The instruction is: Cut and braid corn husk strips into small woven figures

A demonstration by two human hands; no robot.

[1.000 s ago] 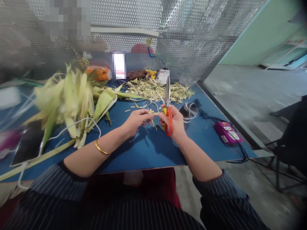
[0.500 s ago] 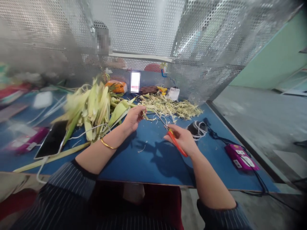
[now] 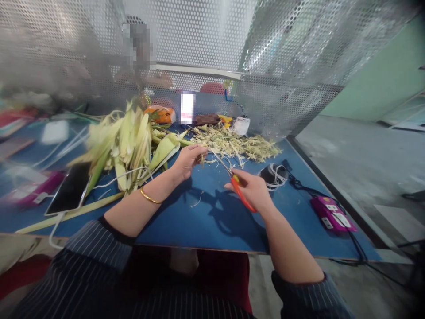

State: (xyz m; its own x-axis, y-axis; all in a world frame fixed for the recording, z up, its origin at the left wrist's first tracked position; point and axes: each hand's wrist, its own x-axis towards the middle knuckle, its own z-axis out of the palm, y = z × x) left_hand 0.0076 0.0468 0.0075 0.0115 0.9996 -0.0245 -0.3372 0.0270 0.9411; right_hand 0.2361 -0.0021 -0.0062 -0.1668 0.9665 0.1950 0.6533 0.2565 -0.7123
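Your left hand (image 3: 190, 163) has its thumb and fingers drawn together, pinching a small pale-green piece of husk (image 3: 202, 160), mostly hidden by the fingertips. Your right hand (image 3: 254, 189) is wrapped around the red handles of a pair of scissors (image 3: 245, 197), whose blades point up and away from you, the tips near your left fingertips. You cannot tell from here whether the blades touch the piece.

Below and between your hands, a thin strand (image 3: 198, 199) lies on the blue table (image 3: 186, 228). Just beyond your fingertips spreads a heap of shredded clippings (image 3: 237, 145). To the right of your right hand sits a dark spool (image 3: 271, 174) with white strip looped around it, and farther right, nearer you, a purple box (image 3: 332, 215) with black cords by it. Left of your left hand lies a bunch of long corn husks (image 3: 128, 137); a dark-screened phone (image 3: 69, 189) lies to the left of your left forearm. Beyond the husks is an orange packet (image 3: 161, 114), and past everything stands a perforated screen (image 3: 199, 35).
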